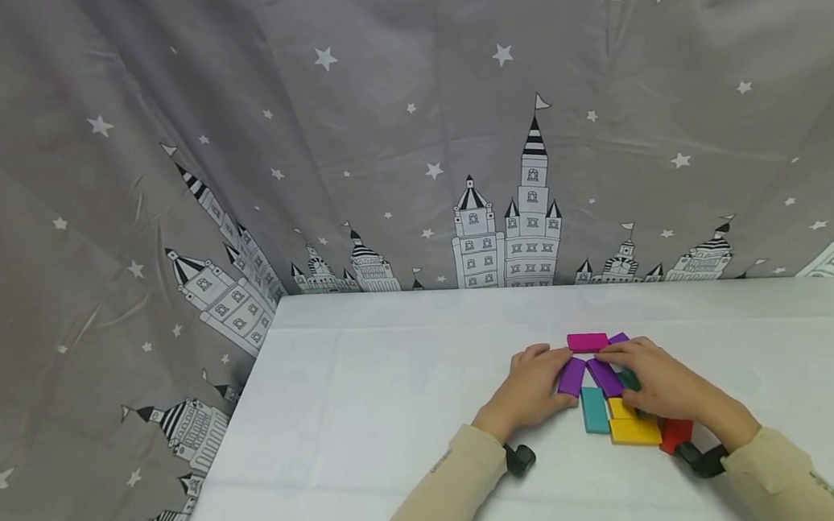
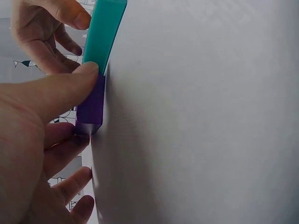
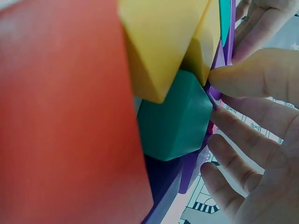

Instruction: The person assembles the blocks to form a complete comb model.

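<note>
In the head view, my left hand (image 1: 531, 391) pinches a purple block (image 1: 572, 377) between thumb and fingers; the left wrist view shows this purple block (image 2: 91, 105) end to end with a teal block (image 2: 103, 39). My right hand (image 1: 661, 381) has thumb and fingertips around a second purple block (image 1: 603, 377), tilted the other way. A magenta block (image 1: 586, 342) lies just beyond both. Below them are the teal block (image 1: 595, 411), two yellow blocks, the larger yellow block (image 1: 635, 432) in front, and a red block (image 1: 678, 433). Under the right hand, a green block (image 1: 629, 379) is partly hidden.
Another purple block (image 1: 618, 338) shows behind the right fingers. A dark blue block (image 3: 163, 186) appears in the right wrist view. All lie on a white-covered table (image 1: 370, 425). A grey curtain (image 1: 379, 134) printed with castles and stars hangs behind.
</note>
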### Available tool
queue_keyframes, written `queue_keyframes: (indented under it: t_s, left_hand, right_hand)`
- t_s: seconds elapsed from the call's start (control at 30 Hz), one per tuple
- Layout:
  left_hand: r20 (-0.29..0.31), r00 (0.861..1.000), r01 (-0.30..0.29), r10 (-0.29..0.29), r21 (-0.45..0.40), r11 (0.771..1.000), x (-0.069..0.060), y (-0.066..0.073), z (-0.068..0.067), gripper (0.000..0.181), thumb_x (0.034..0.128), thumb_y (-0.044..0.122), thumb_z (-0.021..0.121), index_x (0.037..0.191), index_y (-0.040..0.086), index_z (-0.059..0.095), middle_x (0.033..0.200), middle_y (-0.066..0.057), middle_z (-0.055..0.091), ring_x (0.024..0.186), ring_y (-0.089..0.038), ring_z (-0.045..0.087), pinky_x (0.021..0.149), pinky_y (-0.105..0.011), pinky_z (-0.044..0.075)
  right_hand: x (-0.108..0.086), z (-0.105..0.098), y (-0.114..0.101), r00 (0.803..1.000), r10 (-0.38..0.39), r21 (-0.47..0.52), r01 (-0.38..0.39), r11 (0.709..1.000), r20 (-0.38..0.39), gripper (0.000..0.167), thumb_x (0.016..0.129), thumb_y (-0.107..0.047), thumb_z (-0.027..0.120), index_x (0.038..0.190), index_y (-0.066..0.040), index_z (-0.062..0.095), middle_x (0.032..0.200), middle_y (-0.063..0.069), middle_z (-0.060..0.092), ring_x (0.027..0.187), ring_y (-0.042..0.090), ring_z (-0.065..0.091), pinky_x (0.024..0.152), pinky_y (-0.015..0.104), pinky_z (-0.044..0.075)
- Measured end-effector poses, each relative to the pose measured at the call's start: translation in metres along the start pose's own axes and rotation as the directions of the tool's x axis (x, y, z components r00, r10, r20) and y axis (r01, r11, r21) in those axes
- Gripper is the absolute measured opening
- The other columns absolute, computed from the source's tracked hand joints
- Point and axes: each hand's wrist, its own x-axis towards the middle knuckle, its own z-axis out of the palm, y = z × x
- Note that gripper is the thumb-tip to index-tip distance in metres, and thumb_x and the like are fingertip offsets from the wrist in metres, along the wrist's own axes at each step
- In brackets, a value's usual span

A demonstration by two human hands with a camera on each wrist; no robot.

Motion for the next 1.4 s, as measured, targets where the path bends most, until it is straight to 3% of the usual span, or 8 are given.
queue_keyframes:
  t_s: [0.7, 0.93, 1.4]
  left_hand:
    - [-0.043, 0.999, 0.000, 0.001, 0.025, 1.000, 0.003, -0.004, 0.001, 0.067, 0.0898, 0.044, 0.075, 0.147, 0.016, 0.053, 0.143, 0.007, 0.057, 0.136, -0.012, 0.044, 0.111, -0.031, 0.036]
    - [-0.075, 0.997, 0.001, -0.001, -0.008, 1.000, -0.001, -0.016, -0.003, 0.068, 0.0883, 0.044, 0.076, 0.146, 0.015, 0.054, 0.142, 0.006, 0.058, 0.137, -0.011, 0.044, 0.112, -0.032, 0.035]
    - [-0.133, 0.988, 0.069, -0.083, -0.102, 0.992, -0.022, -0.051, -0.015, 0.068, 0.0876, 0.039, 0.078, 0.145, 0.010, 0.054, 0.142, 0.000, 0.059, 0.137, -0.017, 0.044, 0.114, -0.038, 0.034]
  right_hand:
    - [0.005, -0.001, 0.007, 0.999, -0.006, 0.043, 0.005, 0.999, 0.038, 0.065, 0.076, -0.015, 0.087, 0.134, 0.000, 0.061, 0.134, 0.023, 0.059, 0.124, 0.047, 0.047, 0.099, 0.064, 0.047]
    - [0.006, 0.001, 0.006, 0.999, 0.021, 0.028, -0.022, 0.999, 0.036, 0.069, 0.075, -0.026, 0.089, 0.134, 0.000, 0.061, 0.132, 0.024, 0.059, 0.122, 0.047, 0.048, 0.098, 0.065, 0.047]
    - [0.006, 0.003, 0.000, 0.999, 0.039, -0.004, -0.039, 0.999, 0.003, 0.075, 0.074, -0.035, 0.089, 0.134, -0.001, 0.060, 0.130, 0.025, 0.058, 0.117, 0.045, 0.048, 0.094, 0.064, 0.050]
